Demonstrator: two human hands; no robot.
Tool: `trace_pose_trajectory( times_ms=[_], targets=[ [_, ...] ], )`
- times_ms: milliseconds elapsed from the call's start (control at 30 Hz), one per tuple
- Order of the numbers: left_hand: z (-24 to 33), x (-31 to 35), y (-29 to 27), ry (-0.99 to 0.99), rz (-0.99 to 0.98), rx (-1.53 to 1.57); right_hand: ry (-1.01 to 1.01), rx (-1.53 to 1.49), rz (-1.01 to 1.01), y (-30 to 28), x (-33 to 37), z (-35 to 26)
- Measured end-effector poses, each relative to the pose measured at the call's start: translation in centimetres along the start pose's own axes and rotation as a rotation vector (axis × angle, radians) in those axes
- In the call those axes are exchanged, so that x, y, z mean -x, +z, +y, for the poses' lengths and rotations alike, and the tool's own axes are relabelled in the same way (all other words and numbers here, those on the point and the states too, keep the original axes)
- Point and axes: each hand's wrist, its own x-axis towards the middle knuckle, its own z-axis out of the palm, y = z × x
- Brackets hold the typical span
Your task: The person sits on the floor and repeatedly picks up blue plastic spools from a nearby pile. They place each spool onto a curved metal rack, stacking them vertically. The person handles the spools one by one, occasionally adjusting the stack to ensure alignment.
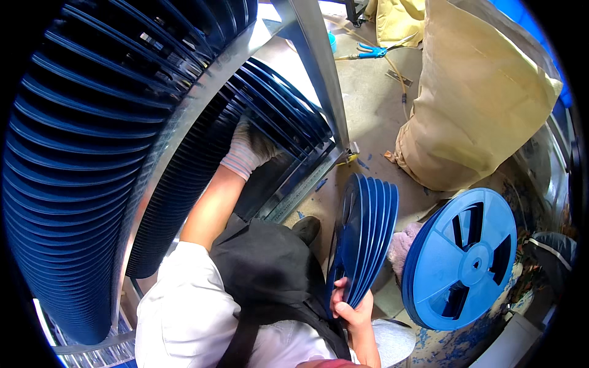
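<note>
In the rack (pixel 184 132) ahead and to the left, the gloved left hand (pixel 248 150) reaches between the upright dark blue reels (pixel 276 119) on the lower shelf; its fingers are buried among them, so I cannot tell whether it grips one. A fuller row of reels (pixel 73 165) stands on the shelf above that hand. To the right, the bare right hand (pixel 350 303) is closed around the lower rims of a sheaf of blue reels (pixel 365 236), about five or six held edge-up. Right of that hand, a stack of reels (pixel 463 257) leans face-on, maybe three or four. Behind it stands one tan sack (pixel 478 92), and blue pliers (pixel 374 52) lie on the floor (pixel 368 116).

The sheaf is pinched at one edge only, so it could fan open and slide out. Pulling one racked reel might drag its neighbours along.
</note>
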Motion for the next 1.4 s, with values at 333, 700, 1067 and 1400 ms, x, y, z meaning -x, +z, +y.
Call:
trace_pose_trajectory(
  times_ms=[333,700,1067,1400],
  targets=[
    [-0.9,0.6,-0.8,0.045,0.185,-0.077,0.024,0.016,-0.039,-0.3,0.2,1.2],
    [-0.7,-2.9,-1.8,0.191,0.166,0.052,0.010,-0.002,0.015,-0.2,0.5,1.3],
    [7.7,-0.9,-6.9,1.275,0.699,-1.024,0.035,0.024,0.016,-0.1,0.6,1.0],
    [14.4,-4.9,-2.0,1.219,0.469,-1.911,-0.019,-0.023,0.030,-0.6,1.0,1.4]
  ],
)
